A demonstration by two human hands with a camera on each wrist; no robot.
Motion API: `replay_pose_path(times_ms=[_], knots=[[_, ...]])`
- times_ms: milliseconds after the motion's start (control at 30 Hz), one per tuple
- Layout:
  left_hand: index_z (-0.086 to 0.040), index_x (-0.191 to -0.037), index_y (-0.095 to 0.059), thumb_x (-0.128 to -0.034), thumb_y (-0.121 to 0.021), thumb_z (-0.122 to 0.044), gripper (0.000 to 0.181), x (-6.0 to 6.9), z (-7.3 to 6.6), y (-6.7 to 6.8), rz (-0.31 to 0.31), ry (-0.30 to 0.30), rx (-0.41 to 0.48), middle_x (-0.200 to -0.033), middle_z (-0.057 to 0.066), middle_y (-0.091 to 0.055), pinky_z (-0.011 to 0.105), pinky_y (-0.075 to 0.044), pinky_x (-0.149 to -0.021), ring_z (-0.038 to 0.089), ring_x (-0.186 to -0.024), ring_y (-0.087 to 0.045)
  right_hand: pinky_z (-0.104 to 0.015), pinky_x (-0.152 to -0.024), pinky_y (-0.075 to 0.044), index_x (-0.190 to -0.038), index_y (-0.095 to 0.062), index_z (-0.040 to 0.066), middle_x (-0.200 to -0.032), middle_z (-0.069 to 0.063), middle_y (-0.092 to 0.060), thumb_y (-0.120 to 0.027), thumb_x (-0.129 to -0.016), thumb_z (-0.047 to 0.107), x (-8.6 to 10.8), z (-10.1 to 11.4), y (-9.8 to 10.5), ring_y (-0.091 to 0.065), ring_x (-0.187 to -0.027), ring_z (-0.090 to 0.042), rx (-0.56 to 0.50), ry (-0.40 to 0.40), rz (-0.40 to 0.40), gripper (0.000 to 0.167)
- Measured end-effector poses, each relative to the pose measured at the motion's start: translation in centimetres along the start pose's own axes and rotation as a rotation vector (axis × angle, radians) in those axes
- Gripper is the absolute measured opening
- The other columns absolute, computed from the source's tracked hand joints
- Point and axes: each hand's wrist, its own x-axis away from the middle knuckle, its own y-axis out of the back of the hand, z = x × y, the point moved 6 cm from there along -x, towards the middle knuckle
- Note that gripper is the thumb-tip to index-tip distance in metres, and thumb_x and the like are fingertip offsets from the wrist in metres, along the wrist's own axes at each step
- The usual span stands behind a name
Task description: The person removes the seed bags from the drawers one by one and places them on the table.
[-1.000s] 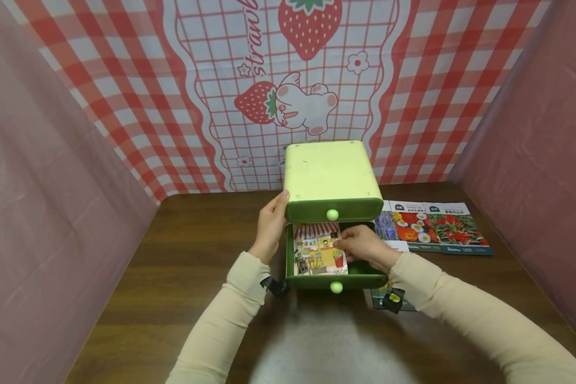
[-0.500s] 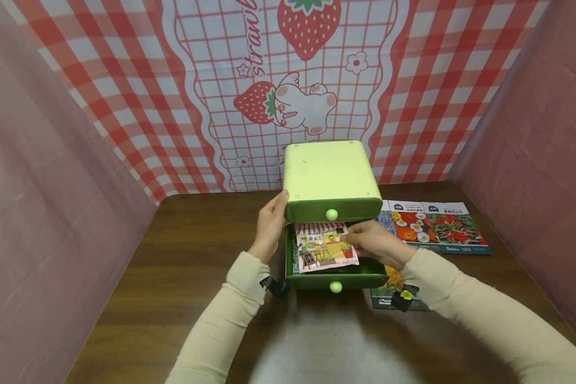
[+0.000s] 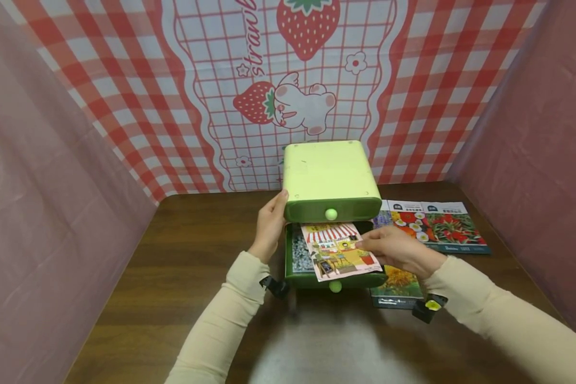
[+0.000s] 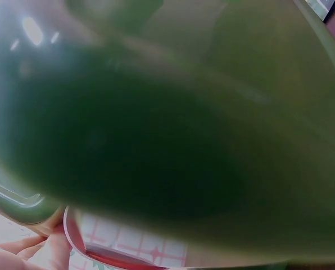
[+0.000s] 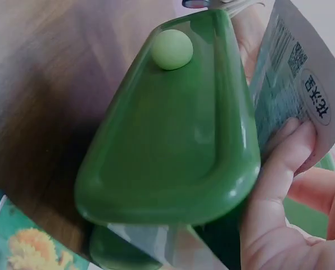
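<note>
A small cabinet (image 3: 331,170) with a pale yellow-green body and dark green drawers stands mid-table. Its upper drawer (image 3: 312,209) is closed; the lower drawer (image 3: 300,280) is pulled out. My left hand (image 3: 269,226) rests against the cabinet's left side, fingers extended upward. My right hand (image 3: 398,248) pinches the right edge of a seed packet (image 3: 338,250) printed with a striped awning and shopfront. That packet hangs tilted over the lower drawer's front. In the right wrist view, the packet's printed back (image 5: 297,73) shows a barcode. Another packet (image 3: 301,253) with pale flowers lies inside the drawer.
Several flower seed packets (image 3: 456,226) lie on the wooden table (image 3: 197,250) right of the cabinet. One with orange flowers (image 3: 396,288) lies nearer, by the drawer's right corner. A strawberry-print cloth (image 3: 259,42) hangs behind, with pink curtains (image 3: 523,133) at both sides.
My right hand has drawn the shopfront packet up and rightward out of the lower drawer, uncovering the pale-flowered packet beneath. My left hand has stayed at the cabinet's side.
</note>
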Motion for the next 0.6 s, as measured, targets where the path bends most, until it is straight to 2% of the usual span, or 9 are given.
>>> replay_pose_path(times_ms=[67,167,400,500,600], knots=[[-0.01,-0.141,-0.053,-0.0988,-0.053,-0.047,0.056,0.0,0.0,0.0,-0.004,-0.001,0.004,-0.144,0.006,-0.055,0.034,-0.054,-0.096,0.02,-0.114,-0.062,-0.025,-0.066,-0.058,-0.128,-0.054,-0.009,-0.085,0.002,-0.068,-0.057,-0.1,0.024,0.5,-0.2,0.2,-0.061,-0.069,-0.006,-0.04,-0.013,0.01,0.044],[-0.011,-0.14,-0.054,-0.0989,-0.053,-0.047,0.055,0.0,-0.1,0.1,-0.007,-0.001,0.005,-0.143,0.006,-0.056,0.033,-0.055,-0.095,0.018,-0.113,-0.062,-0.034,-0.075,-0.062,-0.13,-0.052,-0.011,-0.098,-0.008,-0.075,-0.059,-0.099,0.026,1.3,-0.6,0.5,-0.073,-0.084,-0.017,-0.075,-0.03,0.01,0.049],[-0.013,-0.141,-0.054,-0.099,-0.053,-0.048,0.055,0.1,-0.1,0.2,-0.012,0.004,0.004,-0.142,0.005,-0.056,0.03,-0.056,-0.089,0.015,-0.106,-0.063,-0.036,-0.074,-0.063,-0.131,-0.05,-0.012,-0.098,-0.009,-0.074,-0.06,-0.098,0.027,3.5,-1.4,1.3,-0.074,-0.083,-0.02,-0.078,-0.03,0.026,0.052],[-0.013,-0.142,-0.053,-0.0991,-0.052,-0.048,0.055,0.1,-0.1,0.2,-0.008,0.004,0.001,-0.144,0.004,-0.055,0.028,-0.056,-0.088,0.013,-0.104,-0.063,-0.036,-0.072,-0.063,-0.128,-0.052,-0.012,-0.096,-0.007,-0.074,-0.059,-0.099,0.026,4.4,-1.8,1.8,-0.074,-0.082,-0.019,-0.08,-0.002,0.041,0.048],[-0.014,-0.142,-0.053,-0.0991,-0.052,-0.048,0.055,0.1,-0.1,0.3,-0.005,0.004,-0.002,-0.143,0.004,-0.055,0.027,-0.056,-0.086,0.012,-0.1,-0.063,-0.037,-0.07,-0.063,-0.122,-0.058,-0.007,-0.094,-0.006,-0.075,-0.059,-0.099,0.025,5.3,-2.2,2.5,-0.074,-0.08,-0.019,-0.088,0.016,0.046,0.039]])
